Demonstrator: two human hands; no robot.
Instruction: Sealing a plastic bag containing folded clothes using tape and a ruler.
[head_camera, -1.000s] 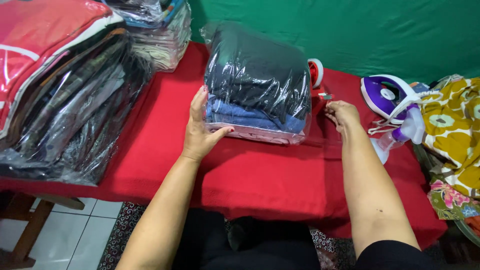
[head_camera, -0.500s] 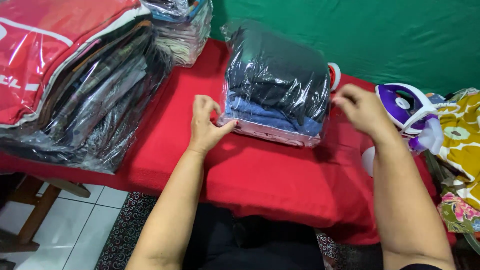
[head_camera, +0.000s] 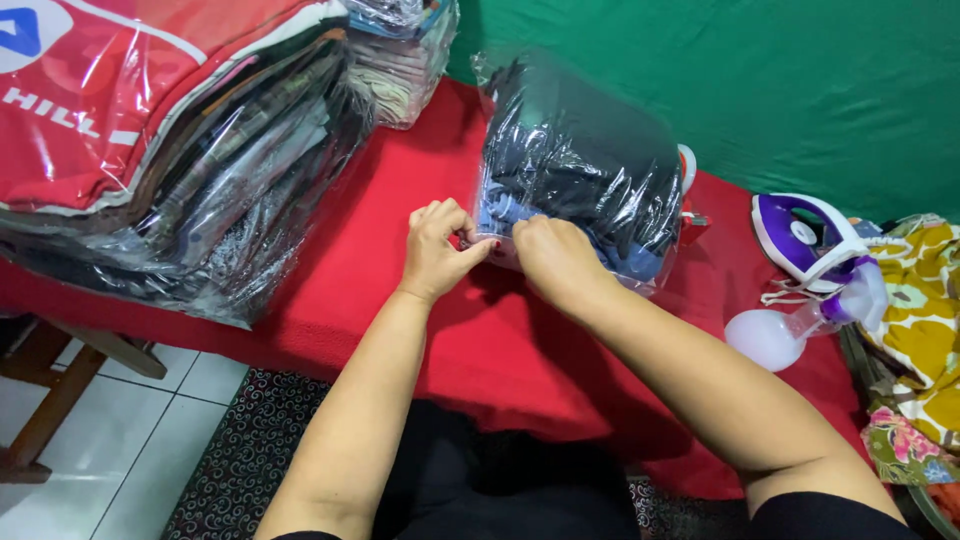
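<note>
A clear plastic bag of folded dark and blue clothes (head_camera: 585, 165) stands on the red-covered table (head_camera: 390, 230). My left hand (head_camera: 437, 246) pinches the bag's near lower edge with curled fingers. My right hand (head_camera: 552, 258) is closed on the same edge just to its right, the two hands almost touching. What lies between the fingers is hidden, apart from the plastic film.
A tall stack of bagged clothes (head_camera: 170, 140) fills the left of the table, with another bagged pile (head_camera: 405, 50) behind it. A purple and white iron (head_camera: 805, 235) and a spray bottle (head_camera: 790, 325) sit at the right, beside yellow floral fabric (head_camera: 925, 310). A green cloth (head_camera: 800, 90) hangs behind.
My right hand has come in from the bag's right side to its near edge. My left hand has shifted from flat on the bag's side to a pinch beside the right hand.
</note>
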